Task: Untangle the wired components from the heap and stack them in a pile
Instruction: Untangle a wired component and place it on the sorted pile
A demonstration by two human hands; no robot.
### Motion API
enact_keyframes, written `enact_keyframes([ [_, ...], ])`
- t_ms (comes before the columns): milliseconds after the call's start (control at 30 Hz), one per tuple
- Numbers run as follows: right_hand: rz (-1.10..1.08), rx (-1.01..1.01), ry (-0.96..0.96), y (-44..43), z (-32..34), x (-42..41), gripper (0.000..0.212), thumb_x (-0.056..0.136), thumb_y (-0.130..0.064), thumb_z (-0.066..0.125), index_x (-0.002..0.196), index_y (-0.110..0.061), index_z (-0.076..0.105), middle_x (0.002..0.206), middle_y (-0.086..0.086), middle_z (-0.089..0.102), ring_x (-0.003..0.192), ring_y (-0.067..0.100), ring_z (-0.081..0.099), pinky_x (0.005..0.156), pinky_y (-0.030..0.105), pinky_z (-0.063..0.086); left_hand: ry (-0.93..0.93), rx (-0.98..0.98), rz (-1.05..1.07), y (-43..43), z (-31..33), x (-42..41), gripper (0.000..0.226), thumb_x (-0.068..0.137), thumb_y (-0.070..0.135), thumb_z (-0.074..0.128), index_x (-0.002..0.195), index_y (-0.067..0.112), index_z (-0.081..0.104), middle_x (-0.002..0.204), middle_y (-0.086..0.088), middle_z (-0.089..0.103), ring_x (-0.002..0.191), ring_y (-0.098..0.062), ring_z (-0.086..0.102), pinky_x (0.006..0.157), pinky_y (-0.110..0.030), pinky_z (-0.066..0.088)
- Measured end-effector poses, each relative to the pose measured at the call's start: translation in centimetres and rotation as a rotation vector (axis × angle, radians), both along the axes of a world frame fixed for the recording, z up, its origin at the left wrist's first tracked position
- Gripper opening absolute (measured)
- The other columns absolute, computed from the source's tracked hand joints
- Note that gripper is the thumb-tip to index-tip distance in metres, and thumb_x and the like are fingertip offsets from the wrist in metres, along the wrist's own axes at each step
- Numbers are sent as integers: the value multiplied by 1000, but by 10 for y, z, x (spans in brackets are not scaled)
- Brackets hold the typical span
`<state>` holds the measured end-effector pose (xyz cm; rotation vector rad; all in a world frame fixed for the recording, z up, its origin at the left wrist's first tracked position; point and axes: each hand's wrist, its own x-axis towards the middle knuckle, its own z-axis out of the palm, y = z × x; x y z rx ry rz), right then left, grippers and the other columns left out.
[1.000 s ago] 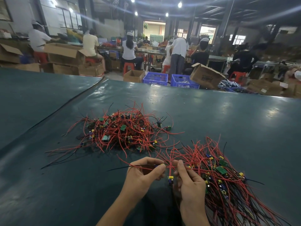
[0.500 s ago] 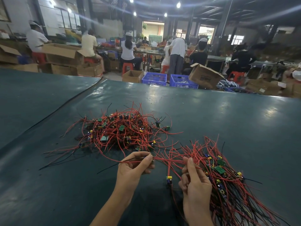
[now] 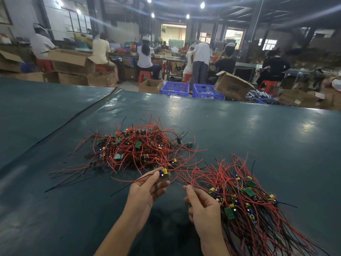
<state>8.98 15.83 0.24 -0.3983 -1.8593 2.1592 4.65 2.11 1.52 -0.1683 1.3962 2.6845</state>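
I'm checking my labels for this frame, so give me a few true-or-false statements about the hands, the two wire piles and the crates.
1. The left hand pinches a small yellow-and-blue component. True.
2. The right hand lies flat, holding nothing. False: it pinches red wires.
3. The tangled heap of red-wired components lies left of the straighter pile. True.
4. The blue plastic crates stand on the dark green table. False: they stand beyond its far edge.

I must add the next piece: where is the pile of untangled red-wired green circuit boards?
Head view, lower right of the dark green table: the pile lies beside the right hand, right of the tangled heap.
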Motion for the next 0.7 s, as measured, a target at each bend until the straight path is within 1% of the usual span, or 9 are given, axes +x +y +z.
enact_keyframes([
  [100, 0, 3, -5, 0, 2, 1, 20, 90, -22, 66, 74, -15, 76, 57, 1, 60, 43, 8, 39, 41, 19, 33, 72, -72, -28, 3, 0, 2, 21, 95, 7, 52, 106, 9, 70, 94, -12, 74, 71, -20, 72, 58, -23, 57],
  [167, 4, 16, 2, 0, 4, 2, 22, 91, -25, 65, 74, -17, 77, 57, 0, 61, 45, 7, 43, 42, 18, 35, 221, -243, -13, 7, -2, 5, 26, 95, 4, 52, 110, 14, 71, 92, -5, 75, 74, -22, 72, 60, -25, 57],
  [233, 20, 16, 25, -2, 7, 4, 25, 92, -27, 61, 75, -22, 79, 59, 0, 64, 48, 5, 47, 43, 17, 37, 476, -527, 31, 12, -7, 11, 31, 95, 3, 55, 114, 23, 70, 96, 3, 75, 81, -16, 72, 68, -23, 55],
  [300, 19, 0, 57, -3, 10, 6, 28, 92, -30, 57, 76, -23, 78, 62, 3, 65, 50, 8, 50, 44, 19, 39, 783, -768, 49, 17, -11, 18, 34, 95, 7, 57, 120, 26, 67, 109, 10, 71, 93, -6, 69, 81, -19, 52],
  [400, -32, -34, 107, 0, 13, 7, 25, 89, -28, 57, 78, -17, 76, 65, 7, 68, 57, 16, 58, 51, 26, 48, 1125, -1064, 31, 21, -17, 23, 50, 93, 8, 56, 141, 20, 49, 135, 11, 58, 117, -4, 56, 99, -22, 44],
  [467, -93, -25, 146, 4, 14, 7, 19, 90, -19, 60, 79, -17, 75, 71, 8, 71, 65, 14, 65, 58, 23, 54, 1186, -1166, 1, 22, -19, 23, 66, 89, 5, 61, 149, 17, 36, 143, 10, 51, 122, -6, 50, 101, -25, 43],
  [533, -150, 0, 167, 7, 15, 7, 19, 91, -14, 62, 79, -19, 75, 69, 2, 71, 63, 8, 65, 57, 17, 52, 1189, -1195, -17, 23, -18, 25, 75, 88, 8, 63, 152, 19, 27, 148, 10, 44, 128, -6, 46, 103, -25, 41],
  [633, -224, 14, 166, 13, 14, 8, 20, 93, -21, 60, 82, -23, 76, 55, -3, 58, 49, 9, 51, 44, 21, 44, 1123, -1202, -18, 23, -18, 26, 72, 93, 18, 56, 154, 29, 18, 156, 15, 30, 139, -2, 34, 110, -23, 32],
  [700, -294, 125, 169, 20, 12, 9, 21, 94, -26, 58, 80, -26, 74, 56, -6, 55, 50, 10, 47, 46, 22, 41, 1051, -1209, 4, 20, -20, 25, 68, 94, 25, 54, 152, 34, 20, 156, 18, 29, 140, 0, 31, 113, -25, 30],
])
